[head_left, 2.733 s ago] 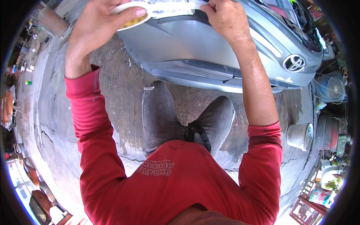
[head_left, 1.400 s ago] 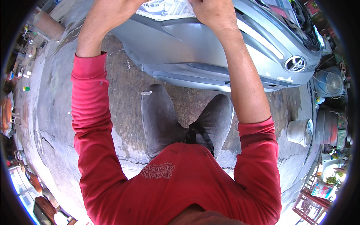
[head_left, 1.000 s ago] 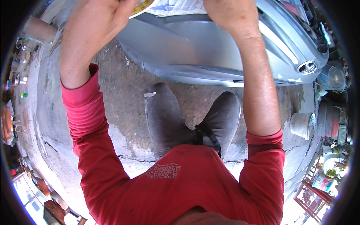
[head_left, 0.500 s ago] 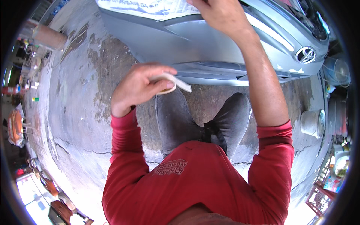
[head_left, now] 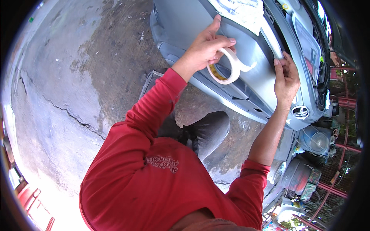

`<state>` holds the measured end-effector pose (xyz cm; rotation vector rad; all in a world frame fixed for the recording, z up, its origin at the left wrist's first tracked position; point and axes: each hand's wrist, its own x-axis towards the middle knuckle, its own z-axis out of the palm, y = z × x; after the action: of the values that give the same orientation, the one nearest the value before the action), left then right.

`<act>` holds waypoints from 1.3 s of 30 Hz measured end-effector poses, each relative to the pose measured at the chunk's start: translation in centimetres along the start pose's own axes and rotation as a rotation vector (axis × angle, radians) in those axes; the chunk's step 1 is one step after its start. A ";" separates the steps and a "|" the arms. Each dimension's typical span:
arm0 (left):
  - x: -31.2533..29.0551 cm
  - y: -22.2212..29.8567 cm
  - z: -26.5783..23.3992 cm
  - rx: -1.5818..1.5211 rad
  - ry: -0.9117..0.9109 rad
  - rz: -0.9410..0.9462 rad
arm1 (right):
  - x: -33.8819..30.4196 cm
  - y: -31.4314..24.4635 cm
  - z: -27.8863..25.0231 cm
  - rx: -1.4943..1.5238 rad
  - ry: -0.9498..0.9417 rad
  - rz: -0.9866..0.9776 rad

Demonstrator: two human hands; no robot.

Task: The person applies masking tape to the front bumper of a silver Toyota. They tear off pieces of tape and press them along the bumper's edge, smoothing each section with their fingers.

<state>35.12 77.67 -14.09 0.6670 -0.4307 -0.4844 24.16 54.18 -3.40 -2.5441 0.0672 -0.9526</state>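
Gripping a tape roll (head_left: 223, 67), the left hand (head_left: 204, 48) sits at about one o'clock from the picture's centre. Its fingers (head_left: 224, 40) curl over the top of the roll and the thumb (head_left: 214, 27) points up, apart from them, against the bumper (head_left: 246, 50). A short loose end of tape (head_left: 246, 68) sticks out from the roll toward three o'clock. The roll lies just in front of the grey bumper; whether it touches the panel cannot be told.

At two o'clock, the right hand (head_left: 286, 75) is raised with its fingers (head_left: 280, 67) close together, their tips on or pinching something at the bumper's upper edge; what they pinch cannot be made out. Both hands are apart, with the loose tape end between them.

Masking paper (head_left: 241, 9) covers part of the car at twelve o'clock. A round emblem (head_left: 300, 112) shows at three o'clock, below the right wrist. Cracked concrete floor (head_left: 77, 77) fills the nine o'clock side. A pale bucket (head_left: 275, 171) and a fan (head_left: 318, 141) stand at four o'clock. Red sleeves (head_left: 154, 111) and dark trousers (head_left: 204, 131) fill the lower middle.
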 end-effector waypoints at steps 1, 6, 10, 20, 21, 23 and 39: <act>0.1 -0.2 0.2 -0.024 0.010 0.009 | 0.0 0.1 0.0 0.011 -0.004 0.018; 1.0 -0.4 0.6 -0.136 0.027 0.045 | 0.2 0.1 -0.3 -0.011 -0.041 0.064; 1.7 -0.1 0.9 -0.270 0.032 0.052 | 0.5 0.1 -0.4 -0.021 -0.058 0.108; 2.8 -1.0 1.1 0.613 0.105 0.116 | 1.0 0.0 0.1 -0.063 -0.069 0.075; 2.8 -0.7 1.4 0.658 0.109 0.114 | 0.9 -0.3 0.3 -0.078 -0.064 0.076; 3.0 -0.2 1.8 0.750 0.120 0.111 | 0.8 -0.7 0.4 -0.091 -0.074 0.076; 0.1 4.9 -1.1 0.355 0.129 -0.025 | -0.9 -3.4 -1.2 -0.117 -0.023 -0.066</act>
<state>37.14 81.53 -11.51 1.0411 -0.3900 -0.3885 22.38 57.00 -1.72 -2.6794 0.0338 -0.9703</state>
